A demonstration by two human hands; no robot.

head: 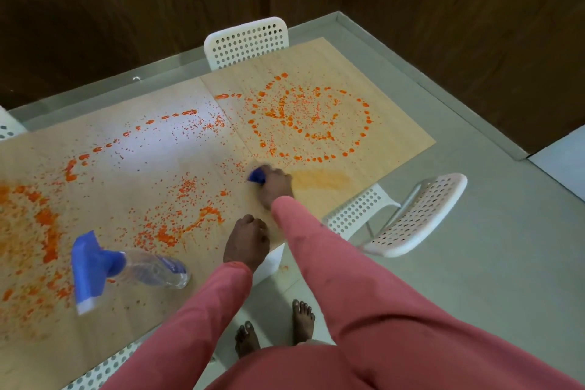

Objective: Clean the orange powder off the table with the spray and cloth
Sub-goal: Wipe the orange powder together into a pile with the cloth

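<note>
- A light wooden table [133, 168] fills the left and centre of the frame, seen from above by a person in pink sleeves.
- Orange powder [304, 114] lies across it: a ring of blobs and specks in the upper centre-right, dotted trails across the middle, and a dense smeared patch at the far left edge.
- The right hand [274, 184], in the centre of the frame, grasps a blue cloth [256, 176] and presses it onto the tabletop; the hand is blurred. Just right of it is a pale orange smear [319, 180].
- The left hand [246, 239], below the right, rests on the near table edge with fingers curled under, holding nothing.
- A clear spray bottle [126, 266] with a blue trigger head lies on its side at lower left, well apart from both hands.
- White perforated chairs stand at the top centre [247, 41] and at the right [418, 215].
- Bare feet [275, 326] show on the grey floor at the bottom.
</note>
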